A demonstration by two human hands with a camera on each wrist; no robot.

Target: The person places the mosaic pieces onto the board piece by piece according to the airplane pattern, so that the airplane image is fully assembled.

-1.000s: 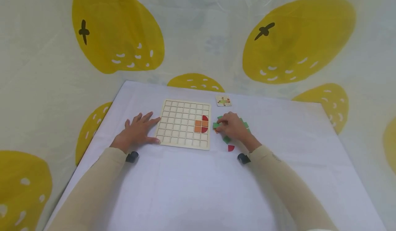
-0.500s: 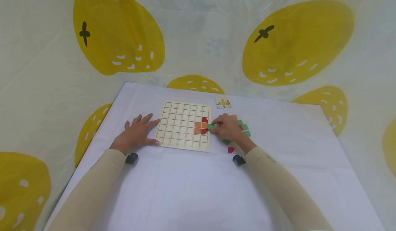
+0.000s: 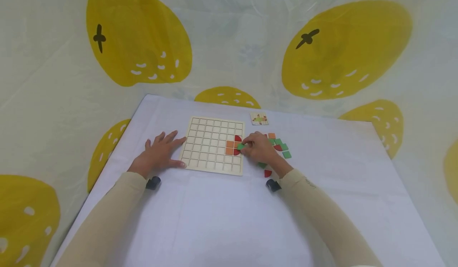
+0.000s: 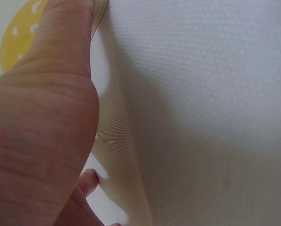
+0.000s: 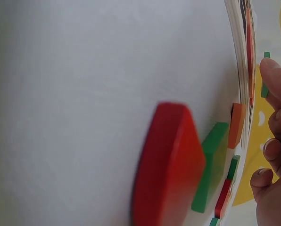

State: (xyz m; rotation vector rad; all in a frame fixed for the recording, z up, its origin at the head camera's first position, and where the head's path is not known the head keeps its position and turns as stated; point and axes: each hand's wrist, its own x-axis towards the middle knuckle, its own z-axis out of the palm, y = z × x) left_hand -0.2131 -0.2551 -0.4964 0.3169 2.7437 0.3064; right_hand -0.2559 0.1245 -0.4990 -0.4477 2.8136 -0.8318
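A pale wooden grid board (image 3: 205, 144) lies on the white table. Near its right edge sit orange square tiles (image 3: 229, 144) with red quarter-round tiles (image 3: 237, 138) above and below. My right hand (image 3: 260, 148) pinches a green square tile (image 3: 241, 146) between thumb and fingertips, over the board's right edge beside the orange tiles. The right wrist view shows that green tile (image 5: 266, 87) held on edge, off the table. My left hand (image 3: 157, 153) has its fingers spread, and its thumb and a fingertip touch the board's left edge. In the left wrist view the thumb (image 4: 60, 52) fills the left side.
Loose green tiles (image 3: 284, 146), an orange tile (image 3: 272, 136) and red quarter-round tiles (image 3: 267, 173) lie right of the board, partly behind my right hand. A small pattern card (image 3: 259, 118) lies at the back. A cloth with yellow fruit prints hangs behind the table.
My right hand has moved left from the loose tiles to the board's right edge, bringing a green tile pinched from the pile. My left hand stays at the board's left edge.
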